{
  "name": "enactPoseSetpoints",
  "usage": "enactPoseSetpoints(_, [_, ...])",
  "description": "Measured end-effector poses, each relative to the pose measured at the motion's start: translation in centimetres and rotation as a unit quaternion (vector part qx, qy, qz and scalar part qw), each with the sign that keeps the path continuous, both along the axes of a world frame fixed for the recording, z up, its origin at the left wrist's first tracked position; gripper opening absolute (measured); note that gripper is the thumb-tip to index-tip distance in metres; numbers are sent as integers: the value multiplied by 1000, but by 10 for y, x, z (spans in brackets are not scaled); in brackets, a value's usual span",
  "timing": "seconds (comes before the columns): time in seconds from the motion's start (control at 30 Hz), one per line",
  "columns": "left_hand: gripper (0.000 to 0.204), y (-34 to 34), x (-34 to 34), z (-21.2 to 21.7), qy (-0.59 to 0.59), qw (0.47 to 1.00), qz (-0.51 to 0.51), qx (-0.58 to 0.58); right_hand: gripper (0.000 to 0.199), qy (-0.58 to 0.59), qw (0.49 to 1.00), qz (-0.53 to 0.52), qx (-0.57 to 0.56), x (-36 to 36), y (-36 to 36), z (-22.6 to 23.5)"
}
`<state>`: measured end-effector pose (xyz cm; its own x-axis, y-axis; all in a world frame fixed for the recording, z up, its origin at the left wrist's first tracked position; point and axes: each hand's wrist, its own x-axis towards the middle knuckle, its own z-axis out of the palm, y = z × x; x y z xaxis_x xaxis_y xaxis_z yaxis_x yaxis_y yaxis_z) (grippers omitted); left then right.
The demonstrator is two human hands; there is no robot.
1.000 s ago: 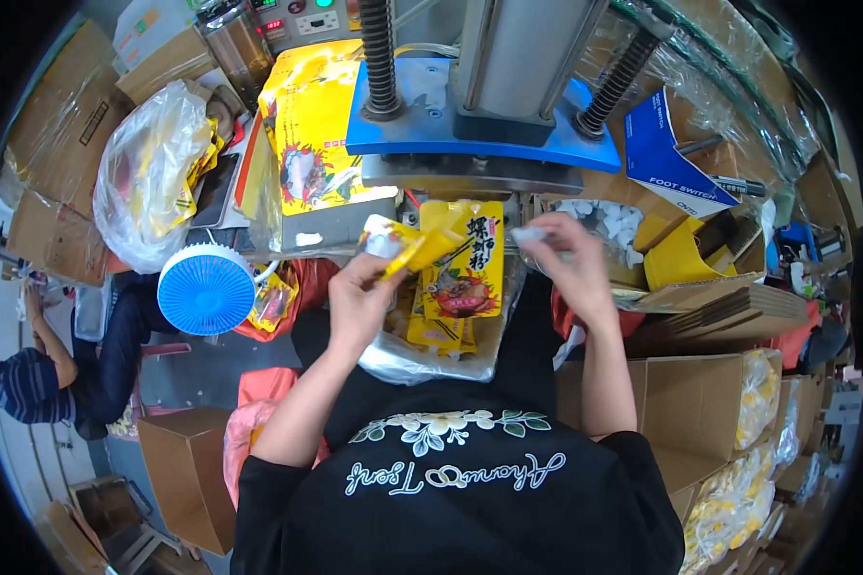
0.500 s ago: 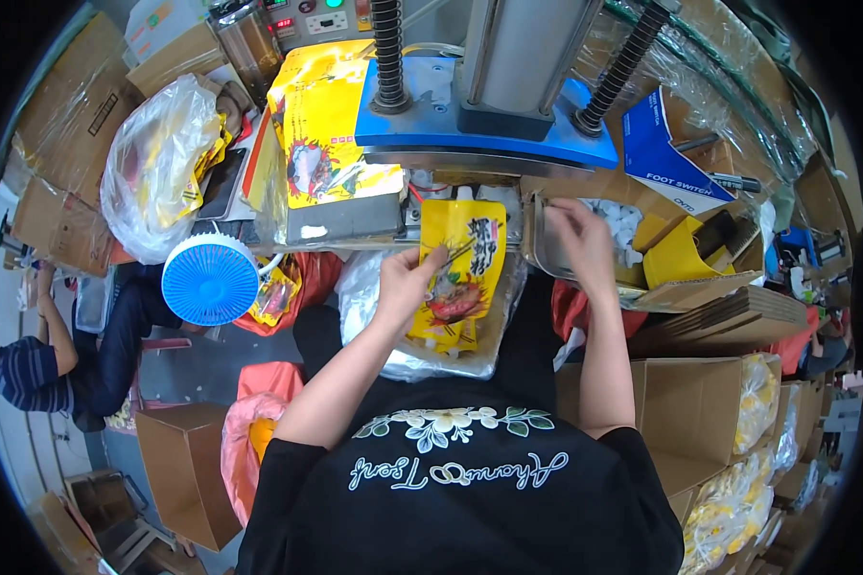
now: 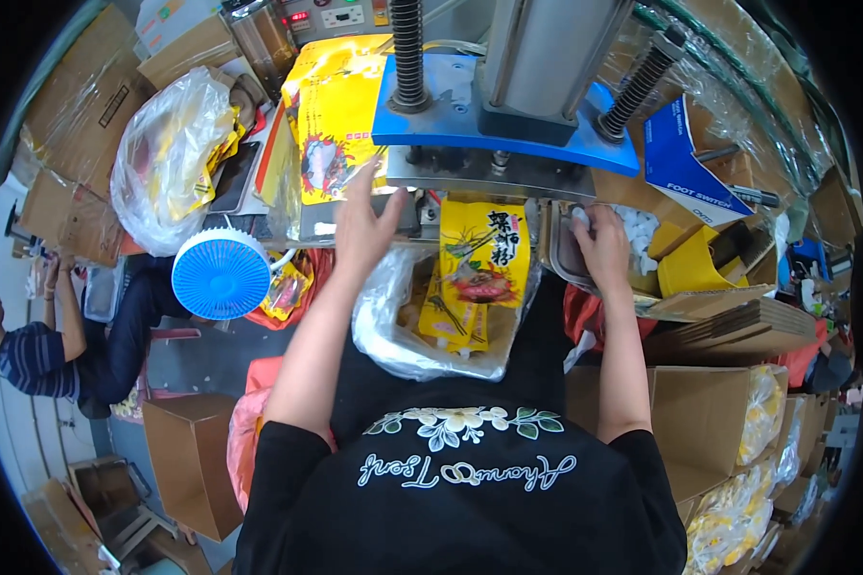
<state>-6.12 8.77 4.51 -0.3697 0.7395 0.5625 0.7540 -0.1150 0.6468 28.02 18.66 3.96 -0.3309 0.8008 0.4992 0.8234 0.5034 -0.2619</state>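
Observation:
A yellow printed pouch hangs with its top edge under the grey block of a blue-plated press. It overlaps other yellow pouches in a bin lined with clear plastic. My left hand is raised with fingers apart, holding nothing, near a stack of flat yellow pouches left of the press. On the right, my right hand is over a metal tray. Its fingers are closed on a small white plastic piece, whose exact kind I cannot make out.
More white plastic pieces lie in a cardboard box beside the tray. A blue fan stands at left, below a clear bag of pouches. Cartons stand at both sides. Another person sits at far left.
My left hand has let go of the pouch and moved up and left toward the stack. My right hand has closed at the tray. The press block has come down over the pouch's top.

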Motion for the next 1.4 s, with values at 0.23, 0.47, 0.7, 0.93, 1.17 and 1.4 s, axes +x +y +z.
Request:
enactPoseSetpoints(0.23, [14, -61, -15, -18, 85, 995, 33, -40, 21, 264, 941, 13, -210, 4, -21, 16])
enactPoseSetpoints(0.47, [8, -79, 28, -4, -227, 962, -123, -86, 21, 268, 890, 199, -309, -64, -75, 79])
enactPoseSetpoints(0.7, [15, -89, 57, -34, -302, 902, -237, -197, 26, 191, 842, 302, -404, -76, -76, 63])
enactPoseSetpoints(0.93, [27, -40, 84, -20, -504, 828, -178, -172, 31, 210, 954, 59, -207, -27, -39, 51])
enactPoseSetpoints(1.17, [22, -15, 92, -14, -695, 683, -154, -161, 25, 89, 985, -19, -146, 20, -11, 21])
enactPoseSetpoints(1.4, [54, 3, 4, 5, -22, 1000, -1, -19, 24, 94, 979, 91, -155, 5, -13, 2])
